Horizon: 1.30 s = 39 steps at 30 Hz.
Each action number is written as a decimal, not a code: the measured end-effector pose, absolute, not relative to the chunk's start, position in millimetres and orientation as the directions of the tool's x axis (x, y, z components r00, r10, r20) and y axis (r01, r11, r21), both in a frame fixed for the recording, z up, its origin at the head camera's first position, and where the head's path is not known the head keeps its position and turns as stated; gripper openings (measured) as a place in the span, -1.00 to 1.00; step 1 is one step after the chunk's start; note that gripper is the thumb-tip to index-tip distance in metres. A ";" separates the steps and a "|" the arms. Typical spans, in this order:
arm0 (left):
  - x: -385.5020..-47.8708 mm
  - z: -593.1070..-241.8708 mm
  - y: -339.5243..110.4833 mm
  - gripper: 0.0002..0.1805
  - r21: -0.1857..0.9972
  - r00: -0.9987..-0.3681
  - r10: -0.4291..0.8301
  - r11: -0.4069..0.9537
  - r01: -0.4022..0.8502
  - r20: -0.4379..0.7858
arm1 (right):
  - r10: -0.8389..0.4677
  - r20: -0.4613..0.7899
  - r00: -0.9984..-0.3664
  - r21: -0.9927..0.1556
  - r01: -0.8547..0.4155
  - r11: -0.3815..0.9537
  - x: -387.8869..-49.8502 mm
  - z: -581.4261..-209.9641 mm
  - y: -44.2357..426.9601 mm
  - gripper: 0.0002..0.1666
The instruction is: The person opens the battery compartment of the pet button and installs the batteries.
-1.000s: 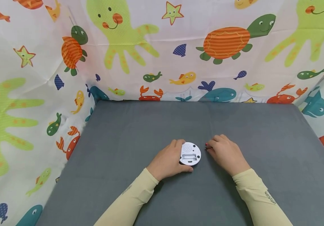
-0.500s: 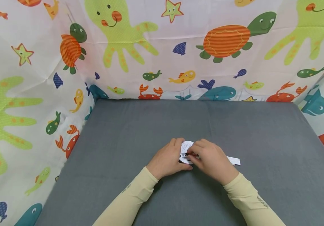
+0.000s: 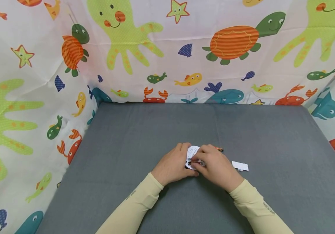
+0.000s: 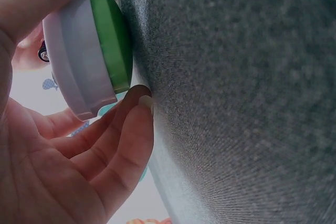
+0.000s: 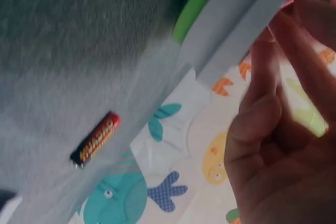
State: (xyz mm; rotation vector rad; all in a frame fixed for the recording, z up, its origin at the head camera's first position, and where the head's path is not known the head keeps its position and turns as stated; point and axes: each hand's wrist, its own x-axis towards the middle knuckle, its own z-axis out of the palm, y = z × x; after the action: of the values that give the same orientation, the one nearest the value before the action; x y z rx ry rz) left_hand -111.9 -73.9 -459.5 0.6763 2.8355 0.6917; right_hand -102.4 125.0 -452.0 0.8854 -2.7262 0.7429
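Observation:
A round white device (image 3: 192,151) with speaker holes and a battery compartment lies face down on the grey table; its green side (image 4: 111,40) faces the tabletop. My left hand (image 3: 171,165) grips it from the left, thumb at the near edge and fingers at the far edge. Over the compartment, my right hand (image 3: 216,167) pinches a small battery (image 3: 196,162), mostly covered by the fingers. How far the battery sits in the slot cannot be told. A second battery (image 5: 96,139), red and black, lies on the table beyond the right hand.
To the right of my right hand lies the white battery cover (image 3: 240,166). A patterned curtain (image 3: 167,65) with sea animals surrounds the grey tabletop (image 3: 144,130) at the back and sides.
My right hand has moved left from beside the device onto its compartment, bringing a battery. The cover and the other battery, hidden behind that hand earlier, now show. My left hand stays on the device.

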 end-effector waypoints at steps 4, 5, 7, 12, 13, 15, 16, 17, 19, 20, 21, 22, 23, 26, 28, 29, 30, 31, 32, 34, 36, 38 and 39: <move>-112.0 -459.7 -73.5 0.01 0.465 -0.885 0.464 0.791 0.397 -0.033 | -0.393 0.317 -0.863 -0.478 -0.503 0.720 -100.3 -450.2 120.5 -0.86; -112.0 -459.6 -73.4 0.00 0.465 -0.884 0.466 0.790 0.399 -0.032 | -0.361 0.305 -0.881 -0.503 -0.471 0.725 -99.6 -449.4 118.9 -0.83; -112.0 -459.4 -72.8 -0.01 0.465 -0.884 0.467 0.789 0.401 -0.031 | -0.309 0.272 -0.911 -0.544 -0.410 0.732 -98.5 -448.1 115.7 -0.77; -112.0 -459.7 -71.3 -0.03 0.478 -0.885 0.465 0.783 0.397 -0.026 | -0.249 0.137 -0.959 -0.610 -0.280 0.742 -97.1 -446.6 110.2 -0.72; -112.2 -460.0 -71.0 -0.02 0.480 -0.885 0.465 0.782 0.398 -0.024 | -0.241 0.116 -0.964 -0.619 -0.260 0.741 -97.1 -446.6 109.8 -0.73; -112.7 -460.7 -70.8 -0.02 0.481 -0.883 0.469 0.779 0.403 -0.019 | -0.226 0.084 -0.970 -0.633 -0.228 0.740 -97.2 -447.0 109.0 -0.74; -112.8 -460.9 -70.9 -0.02 0.483 -0.882 0.470 0.777 0.405 -0.016 | -0.220 0.074 -0.973 -0.639 -0.216 0.739 -97.3 -447.1 108.7 -0.73; -112.9 -461.0 -71.1 -0.02 0.485 -0.882 0.472 0.774 0.406 -0.015 | -0.214 0.070 -0.974 -0.641 -0.209 0.739 -97.4 -447.3 108.3 -0.71; -113.1 -461.4 -71.6 -0.01 0.489 -0.881 0.473 0.772 0.406 -0.015 | -0.201 0.060 -0.978 -0.647 -0.191 0.738 -98.1 -447.7 107.4 -0.67; -113.2 -461.7 -71.8 -0.01 0.493 -0.880 0.474 0.769 0.406 -0.014 | -0.196 0.055 -0.979 -0.650 -0.184 0.738 -98.1 -447.7 106.8 -0.65; -113.1 -461.8 -72.1 -0.01 0.495 -0.881 0.473 0.769 0.405 -0.015 | -0.191 0.052 -0.980 -0.654 -0.178 0.736 -98.2 -447.6 106.5 -0.63; -113.0 -461.8 -72.3 -0.01 0.499 -0.881 0.472 0.768 0.402 -0.015 | -0.187 0.049 -0.981 -0.657 -0.172 0.734 -98.4 -447.5 106.3 -0.62; -112.9 -461.9 -72.3 -0.01 0.500 -0.882 0.471 0.768 0.401 -0.016 | -0.183 0.047 -0.982 -0.658 -0.168 0.734 -98.8 -447.8 106.1 -0.61; -112.7 -462.5 -71.4 0.00 0.490 -0.884 0.467 0.774 0.401 -0.013 | -0.174 0.046 -0.984 -0.653 -0.161 0.740 -99.5 -448.4 106.5 -0.56; -112.5 -462.7 -70.5 0.01 0.479 -0.885 0.466 0.779 0.404 -0.012 | -0.169 0.051 -0.984 -0.645 -0.162 0.747 -100.7 -449.0 107.0 -0.53; -112.5 -462.9 -70.0 0.01 0.474 -0.885 0.466 0.781 0.405 -0.012 | -0.168 0.054 -0.984 -0.639 -0.164 0.752 -101.3 -449.4 107.4 -0.51; -112.4 -462.8 -69.8 0.02 0.472 -0.885 0.466 0.782 0.407 -0.011 | -0.169 0.057 -0.984 -0.635 -0.166 0.754 -101.9 -449.4 108.0 -0.49; -112.5 -462.7 -69.7 0.02 0.473 -0.884 0.467 0.782 0.407 -0.010 | -0.171 0.058 -0.983 -0.633 -0.169 0.755 -102.7 -449.5 109.0 -0.48; -112.5 -462.7 -69.9 0.02 0.475 -0.884 0.467 0.781 0.405 -0.013 | -0.174 0.053 -0.983 -0.632 -0.168 0.756 -103.6 -449.1 110.3 -0.47; -112.6 -461.8 -70.7 0.03 0.475 -0.886 0.463 0.783 0.402 -0.014 | -0.186 0.039 -0.982 -0.630 -0.169 0.758 -106.0 -447.9 115.0 -0.47; -113.0 -460.8 -71.9 0.05 0.469 -0.891 0.454 0.791 0.394 -0.017 | -0.193 0.035 -0.981 -0.625 -0.172 0.761 -109.6 -446.9 123.3 -0.51; -113.4 -459.9 -72.8 0.08 0.463 -0.897 0.441 0.801 0.379 -0.030 | -0.181 0.055 -0.982 -0.611 -0.176 0.772 -114.7 -445.6 135.4 -0.60; -113.7 -459.4 -73.0 0.09 0.460 -0.900 0.435 0.806 0.373 -0.033 | -0.172 0.081 -0.982 -0.593 -0.186 0.784 -118.0 -445.5 142.4 -0.66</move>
State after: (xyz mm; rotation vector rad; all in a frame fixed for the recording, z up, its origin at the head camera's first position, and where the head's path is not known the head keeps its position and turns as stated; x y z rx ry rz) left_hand -113.7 -73.0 -459.4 0.6412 2.8545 0.6837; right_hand -118.0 142.4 -445.5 0.2959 -2.9458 0.9822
